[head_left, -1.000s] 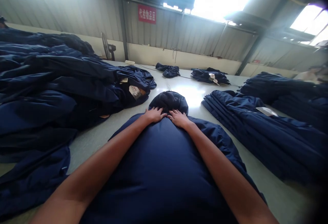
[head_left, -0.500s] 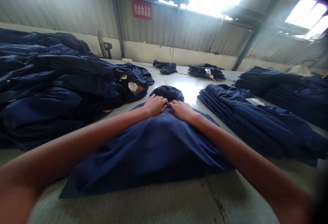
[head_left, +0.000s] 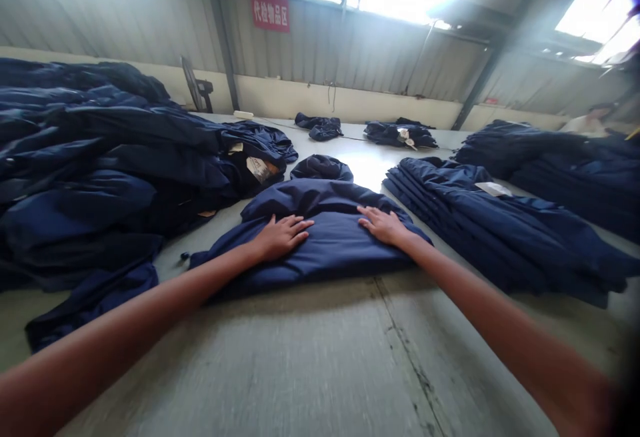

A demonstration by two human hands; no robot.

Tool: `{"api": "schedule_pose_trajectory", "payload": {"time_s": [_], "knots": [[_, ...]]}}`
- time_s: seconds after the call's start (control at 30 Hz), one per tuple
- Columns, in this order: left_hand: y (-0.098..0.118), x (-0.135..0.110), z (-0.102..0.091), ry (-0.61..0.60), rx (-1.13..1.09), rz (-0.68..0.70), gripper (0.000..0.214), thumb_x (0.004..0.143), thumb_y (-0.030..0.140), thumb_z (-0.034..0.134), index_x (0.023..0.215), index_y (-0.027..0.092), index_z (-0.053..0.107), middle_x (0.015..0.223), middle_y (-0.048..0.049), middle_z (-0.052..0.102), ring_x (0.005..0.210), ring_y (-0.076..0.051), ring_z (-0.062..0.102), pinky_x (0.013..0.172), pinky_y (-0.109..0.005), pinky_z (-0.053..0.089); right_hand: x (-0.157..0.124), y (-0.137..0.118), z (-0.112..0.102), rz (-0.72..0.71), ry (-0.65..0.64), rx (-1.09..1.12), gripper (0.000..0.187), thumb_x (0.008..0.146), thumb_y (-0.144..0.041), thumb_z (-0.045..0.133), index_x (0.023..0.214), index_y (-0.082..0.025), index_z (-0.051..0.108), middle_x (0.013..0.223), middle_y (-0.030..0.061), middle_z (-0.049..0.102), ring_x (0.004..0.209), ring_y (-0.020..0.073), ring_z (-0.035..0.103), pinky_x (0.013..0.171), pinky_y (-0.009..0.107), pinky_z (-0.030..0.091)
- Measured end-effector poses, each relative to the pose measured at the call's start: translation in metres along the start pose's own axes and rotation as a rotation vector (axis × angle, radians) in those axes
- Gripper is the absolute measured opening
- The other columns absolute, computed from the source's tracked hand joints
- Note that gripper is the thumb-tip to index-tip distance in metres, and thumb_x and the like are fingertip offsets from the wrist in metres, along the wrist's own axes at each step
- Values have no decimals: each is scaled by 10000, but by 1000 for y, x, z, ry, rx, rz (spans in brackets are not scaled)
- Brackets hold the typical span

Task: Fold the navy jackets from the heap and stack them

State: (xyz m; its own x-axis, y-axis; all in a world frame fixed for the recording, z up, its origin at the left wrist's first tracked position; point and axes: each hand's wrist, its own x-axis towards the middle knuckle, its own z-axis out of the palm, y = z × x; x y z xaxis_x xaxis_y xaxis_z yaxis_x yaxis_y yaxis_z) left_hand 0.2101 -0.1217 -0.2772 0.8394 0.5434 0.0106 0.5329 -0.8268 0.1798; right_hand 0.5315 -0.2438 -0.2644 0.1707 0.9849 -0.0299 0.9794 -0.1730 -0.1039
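Observation:
In front of me on the table lies a dark blue jacket [head_left: 325, 244], its near edge folded and its far part bunched up. My left hand [head_left: 284, 236] rests flat on its left half, fingers stretched toward the middle. On the right half, my right hand [head_left: 384, 225] lies open with the fingers spread. Both palms touch the cloth without gripping it. Just beyond the jacket is a rounded dark blue hood [head_left: 321, 168]; whether it joins the jacket is hard to see. A sleeve-like piece of cloth [head_left: 95, 304] lies by my left forearm.
A high heap of dark blue garments [head_left: 100, 150] fills the left side. At right stands a stack of folded garments [head_left: 480, 217] with a white tag, and another pile [head_left: 565, 164] behind it. Small bundles [head_left: 400, 134] and a fan [head_left: 197, 87] are farther back. A person [head_left: 590, 120] is at far right.
My hands have parted and come back toward me, from pinching the cloth at the far side to lying flat. The jacket's near edge has moved away from me, baring more table.

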Motion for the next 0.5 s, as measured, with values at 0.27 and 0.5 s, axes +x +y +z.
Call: {"api": "schedule_pose_trajectory", "payload": {"time_s": [0.27,0.5], "knots": [[27,-27,-28,216,37,94,487,1050,560,482,1397,245,614,1450,-120,603,1376,-312,530,1236,-527,312,-55,-50,4,-300,440,18,454,1075,-547,430,1329,-241,650,1269,123,687,1161,310,643,993,417,476],[26,-68,-12,6,140,220,641,983,436,627,1552,201,448,1571,-155,491,1426,-321,488,1186,-447,391,-91,-57,40,-323,482,50,480,976,-463,655,1357,-182,573,1217,139,675,1095,327,628,969,482,497]]}}
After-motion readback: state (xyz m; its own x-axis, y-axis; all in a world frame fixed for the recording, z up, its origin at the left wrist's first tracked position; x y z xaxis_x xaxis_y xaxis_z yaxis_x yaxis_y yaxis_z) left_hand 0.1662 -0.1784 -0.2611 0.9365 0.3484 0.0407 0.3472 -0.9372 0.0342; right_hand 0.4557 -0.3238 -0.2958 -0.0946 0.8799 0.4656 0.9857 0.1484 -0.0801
